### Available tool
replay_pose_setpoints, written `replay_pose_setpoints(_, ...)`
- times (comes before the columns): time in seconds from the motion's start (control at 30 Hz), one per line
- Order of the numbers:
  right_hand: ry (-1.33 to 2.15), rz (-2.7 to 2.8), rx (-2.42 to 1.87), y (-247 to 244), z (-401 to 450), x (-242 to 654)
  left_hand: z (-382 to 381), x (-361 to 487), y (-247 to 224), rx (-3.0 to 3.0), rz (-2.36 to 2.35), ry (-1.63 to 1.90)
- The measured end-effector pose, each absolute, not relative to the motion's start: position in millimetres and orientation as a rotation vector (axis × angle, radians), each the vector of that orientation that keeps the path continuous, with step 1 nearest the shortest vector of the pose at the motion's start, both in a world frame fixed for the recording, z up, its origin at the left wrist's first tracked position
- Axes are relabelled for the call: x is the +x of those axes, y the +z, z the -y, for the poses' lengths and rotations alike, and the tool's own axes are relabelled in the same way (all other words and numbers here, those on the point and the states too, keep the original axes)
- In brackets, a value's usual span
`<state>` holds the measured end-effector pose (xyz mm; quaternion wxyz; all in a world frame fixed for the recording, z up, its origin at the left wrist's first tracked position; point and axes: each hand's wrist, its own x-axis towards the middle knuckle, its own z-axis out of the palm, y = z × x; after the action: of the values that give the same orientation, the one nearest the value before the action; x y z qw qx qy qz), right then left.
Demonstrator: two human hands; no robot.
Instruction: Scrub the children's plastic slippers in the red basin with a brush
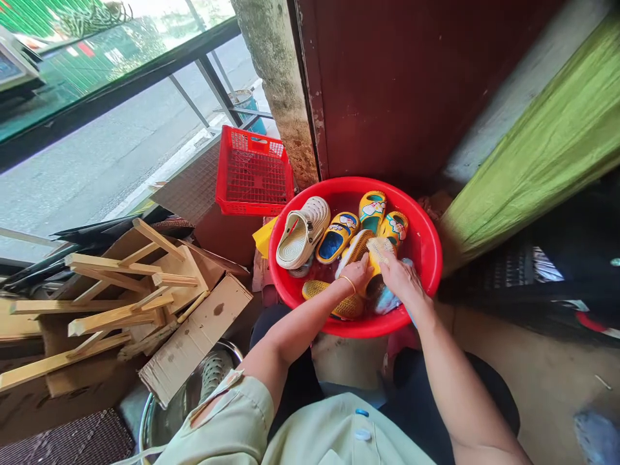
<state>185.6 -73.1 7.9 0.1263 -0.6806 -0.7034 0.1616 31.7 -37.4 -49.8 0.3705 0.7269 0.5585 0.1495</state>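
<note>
My left hand (357,272) is closed on a yellow clog (357,247) that has a pale edge, tilted over the red basin (433,265). Against this clog, my right hand (401,276) grips a scrub brush (380,247) with pale bristles; its handle is mostly hidden by the fingers. Around the hands in the basin are a cream clog (304,232), a yellow clog with a blue inside (338,237), and yellow clogs with cartoon figures (372,210). A yellow textured sole (314,289) lies under my left forearm. Something bluish and shiny (387,301) is below my right hand.
Behind the basin stands a red plastic crate (254,171). Wooden stools (121,284) and cardboard (194,339) are piled on the left, above a metal bowl (145,420) holding a grey-green clog (216,371). A green cloth (542,129) hangs at right, beside a dark red door (387,84).
</note>
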Motion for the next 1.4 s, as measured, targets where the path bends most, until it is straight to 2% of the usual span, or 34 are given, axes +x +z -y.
replay_pose_setpoints(0.13,0.493,2.015,-1.997,-3,64,185,34,14,-28,1.984,-1.404,0.436)
replay_pose_setpoints(0.27,0.474,2.000,-1.963,-10,57,182,28,-17,-13,1.982,-1.568,0.497)
replay_pose_setpoints(0.4,0.490,1.999,-2.096,-10,50,176,32,-32,-26,1.801,-1.593,0.378)
replay_pose_setpoints(0.53,0.560,2.010,-2.153,-9,46,171,40,-26,-47,1.639,-1.529,0.441)
replay_pose_setpoints(0.73,0.457,1.922,-2.137,-12,45,183,24,-14,-47,1.270,-1.413,0.889)
replay_pose_setpoints(0.97,0.283,1.790,-1.810,8,53,183,12,-18,-20,0.864,-1.140,1.218)
replay_pose_setpoints(1.2,0.398,2.015,-1.411,22,98,127,3,-25,3,0.542,-1.086,1.222)
replay_pose_setpoints(1.4,0.276,1.796,-1.760,22,60,179,17,-27,19,0.647,-0.948,1.131)
